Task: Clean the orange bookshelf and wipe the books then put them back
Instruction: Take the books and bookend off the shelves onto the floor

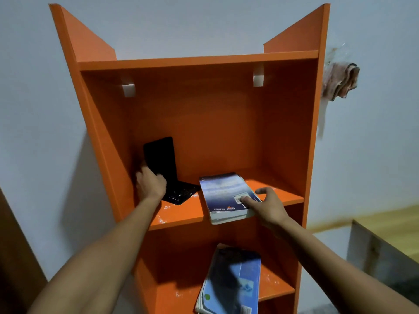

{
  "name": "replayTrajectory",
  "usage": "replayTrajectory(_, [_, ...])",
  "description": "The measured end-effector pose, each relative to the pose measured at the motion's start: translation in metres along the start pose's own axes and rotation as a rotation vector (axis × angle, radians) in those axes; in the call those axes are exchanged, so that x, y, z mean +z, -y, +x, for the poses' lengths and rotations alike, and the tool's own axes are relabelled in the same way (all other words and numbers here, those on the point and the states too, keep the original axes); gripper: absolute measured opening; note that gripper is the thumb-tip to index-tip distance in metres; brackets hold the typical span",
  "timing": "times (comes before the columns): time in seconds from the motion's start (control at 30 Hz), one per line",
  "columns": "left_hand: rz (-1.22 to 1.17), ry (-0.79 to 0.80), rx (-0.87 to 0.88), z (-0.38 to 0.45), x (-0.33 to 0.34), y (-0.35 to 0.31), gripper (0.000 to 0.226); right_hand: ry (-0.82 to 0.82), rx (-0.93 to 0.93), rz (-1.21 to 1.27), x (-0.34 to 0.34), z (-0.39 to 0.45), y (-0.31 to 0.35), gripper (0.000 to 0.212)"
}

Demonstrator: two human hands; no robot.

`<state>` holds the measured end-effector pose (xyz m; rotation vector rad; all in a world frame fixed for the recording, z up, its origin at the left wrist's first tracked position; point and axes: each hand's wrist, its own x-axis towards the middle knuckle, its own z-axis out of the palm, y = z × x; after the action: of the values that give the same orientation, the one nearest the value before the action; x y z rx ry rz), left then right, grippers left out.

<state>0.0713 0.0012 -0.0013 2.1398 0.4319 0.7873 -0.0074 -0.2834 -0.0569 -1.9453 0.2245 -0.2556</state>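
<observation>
The orange bookshelf [204,123] stands against a pale wall. On its middle shelf a black L-shaped bookend [162,162] stands upright at the left, and my left hand [150,184] grips its lower edge. To the right a thick blue book [227,197] lies flat, overhanging the shelf's front edge. My right hand [266,205] rests on its near right corner with the thumb on the cover and the fingers spread. A stack of light blue books [231,282] lies on the shelf below. White dust specks dot the shelf boards.
A crumpled pinkish cloth [340,81] hangs at the shelf's upper right side against the wall. A wooden box or table edge [385,250] is at the lower right. A brown panel [13,245] is at the left edge.
</observation>
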Motion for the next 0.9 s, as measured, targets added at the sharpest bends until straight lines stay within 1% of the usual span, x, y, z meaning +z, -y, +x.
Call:
replayTrajectory(0.07, [-0.018, -0.048, 0.068, 0.0, 0.0, 0.006, 0.033, -0.041, -0.027, 0.057, 0.002, -0.009, -0.002, 0.06])
replayTrajectory(0.17, [-0.067, -0.1, 0.192, -0.004, -0.004, 0.012, 0.034, -0.083, -0.079, 0.082, 0.006, -0.028, -0.003, 0.059])
replayTrajectory(0.27, [-0.125, -0.121, 0.252, -0.013, -0.012, 0.015, 0.03, -0.111, -0.098, 0.119, 0.008, -0.047, -0.01, 0.074])
replayTrajectory(0.33, [-0.176, -0.123, 0.27, -0.02, -0.02, 0.015, 0.031, -0.109, -0.082, 0.175, 0.01, -0.059, -0.013, 0.083])
replayTrajectory(0.37, [-0.192, -0.13, 0.288, -0.024, -0.025, 0.016, 0.032, -0.089, -0.07, 0.225, 0.012, -0.065, -0.015, 0.078])
replayTrajectory(0.4, [-0.201, -0.143, 0.316, -0.028, -0.031, 0.016, 0.033, -0.056, -0.061, 0.276, 0.014, -0.07, -0.018, 0.062])
replayTrajectory(0.43, [-0.211, -0.157, 0.353, -0.033, -0.037, 0.017, 0.034, -0.018, -0.05, 0.322, 0.015, -0.076, -0.02, 0.043])
replayTrajectory(0.47, [-0.22, -0.17, 0.394, -0.037, -0.045, 0.018, 0.035, 0.02, -0.04, 0.377, 0.017, -0.081, -0.022, 0.03])
replayTrajectory(0.5, [-0.221, -0.181, 0.433, -0.042, -0.052, 0.02, 0.035, 0.042, -0.026, 0.425, 0.02, -0.086, -0.023, 0.026])
replayTrajectory(0.6, [-0.22, -0.204, 0.506, -0.06, -0.074, 0.021, 0.035, 0.084, 0.028, 0.54, 0.026, -0.095, -0.024, 0.029])
replayTrajectory(0.73, [-0.267, -0.211, 0.596, -0.089, -0.107, 0.023, 0.035, 0.066, 0.059, 0.581, 0.033, -0.106, -0.016, 0.03])
replayTrajectory(0.8, [-0.289, -0.22, 0.605, -0.1, -0.124, 0.031, 0.035, 0.054, 0.081, 0.623, 0.037, -0.113, -0.015, 0.032])
replayTrajectory(0.9, [-0.333, -0.194, 0.564, -0.114, -0.147, 0.055, 0.034, 0.021, 0.101, 0.638, 0.047, -0.128, -0.023, 0.042])
